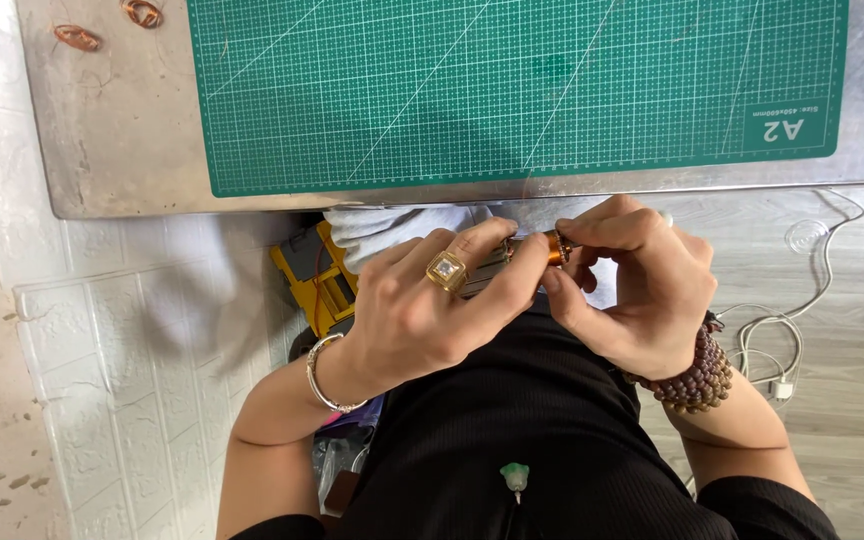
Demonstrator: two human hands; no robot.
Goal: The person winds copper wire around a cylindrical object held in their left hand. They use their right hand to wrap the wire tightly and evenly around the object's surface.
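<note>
Both hands meet just below the table's near edge, over my lap. My left hand (432,305), with a square gold ring and a silver bangle, pinches a small part wound with copper-coloured wire (553,248). My right hand (642,290), wearing a brown bead bracelet, grips the same part from the other side with fingertips and thumb. Most of the part is hidden behind the fingers.
A green cutting mat (512,90) lies on a metal table (112,130). Two small copper wire coils (77,38) rest at the table's far left. A yellow tool case (317,280) sits below the table edge. A white cable (787,340) trails on the floor at right.
</note>
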